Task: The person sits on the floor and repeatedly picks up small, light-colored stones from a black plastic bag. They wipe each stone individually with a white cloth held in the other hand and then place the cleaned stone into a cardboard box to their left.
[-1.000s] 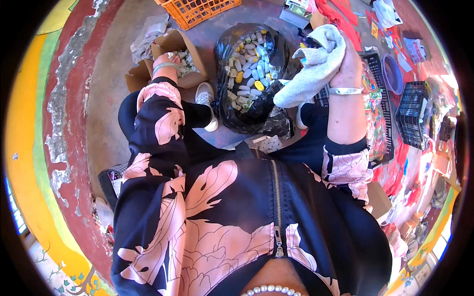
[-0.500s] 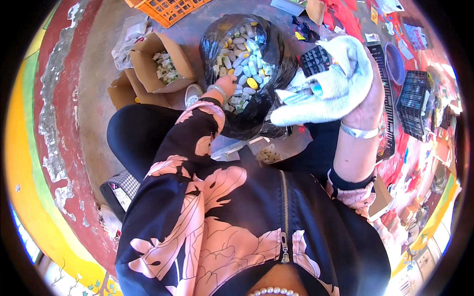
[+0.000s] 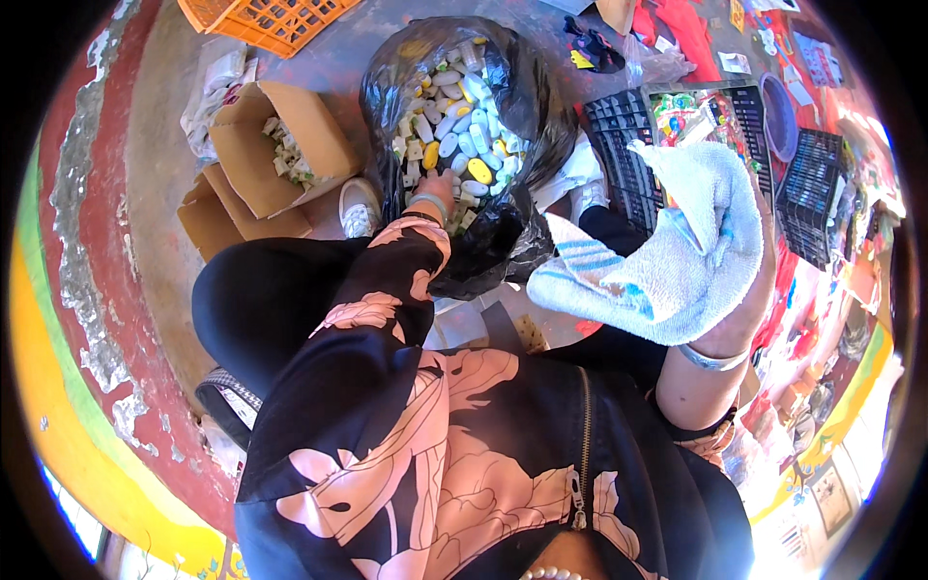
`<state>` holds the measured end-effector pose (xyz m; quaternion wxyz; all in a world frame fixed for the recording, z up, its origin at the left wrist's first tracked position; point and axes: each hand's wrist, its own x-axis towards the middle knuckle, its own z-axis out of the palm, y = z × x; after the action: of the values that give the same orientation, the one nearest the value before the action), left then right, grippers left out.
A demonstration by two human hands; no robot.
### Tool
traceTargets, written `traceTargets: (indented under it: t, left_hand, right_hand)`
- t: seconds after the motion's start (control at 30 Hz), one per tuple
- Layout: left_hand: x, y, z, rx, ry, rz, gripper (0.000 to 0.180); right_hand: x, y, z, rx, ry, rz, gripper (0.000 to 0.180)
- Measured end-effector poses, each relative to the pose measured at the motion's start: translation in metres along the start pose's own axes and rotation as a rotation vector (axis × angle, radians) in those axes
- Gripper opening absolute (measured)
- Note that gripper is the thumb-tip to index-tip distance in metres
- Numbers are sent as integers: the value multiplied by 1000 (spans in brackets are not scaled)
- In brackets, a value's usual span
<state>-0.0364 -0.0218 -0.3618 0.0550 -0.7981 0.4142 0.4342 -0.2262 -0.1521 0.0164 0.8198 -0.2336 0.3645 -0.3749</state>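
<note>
An open black plastic bag (image 3: 541, 116) stands in front of my knees, filled with small oval plastic pieces (image 3: 469, 140) in white, grey and yellow, mixed with pale blocky ones. My left hand (image 3: 434, 188) reaches into the near left part of this pile. Its fingers curl down among the pieces, and whatever they hold is hidden. Off to the right, my right hand (image 3: 737, 332) is raised, with a pale towel (image 3: 677, 261) with blue stripes draped over it and gripped. The towel covers most of the fingers.
Left of the bag, a cardboard box (image 3: 235, 159) with small pale pieces leans beside another cardboard box (image 3: 208, 217). An orange crate (image 3: 290, 21) stands behind. On the right are a black crate (image 3: 621, 130) with colourful packets, a purple basin (image 3: 777, 121) and another black crate (image 3: 814, 184).
The towel and my right hand have come lower and nearer to me, uncovering the black crate with packets. My left hand has sunk slightly deeper into the pile. The view has shifted a little.
</note>
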Motion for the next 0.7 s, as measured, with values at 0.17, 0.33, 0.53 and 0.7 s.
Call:
traceTargets:
  t: [0.17, 0.33, 0.53, 0.7]
  left_hand:
    - [19, 0, -3, 96, -69, 43, 45]
    - [8, -1, -33, -103, -44, 72, 48]
    - [-45, -7, -81, -1407, -477, 212, 49]
    - [-140, 39, -136, -1776, -719, 733, 53]
  right_hand:
    - [-3, 5, -8, -21, -7, -57, 31]
    - [-2, 2, -10, 79, 112, 46, 28]
    - [-9, 5, -2, 141, -22, 109, 25]
    - [-7, 5, -3, 106, -141, 74, 20]
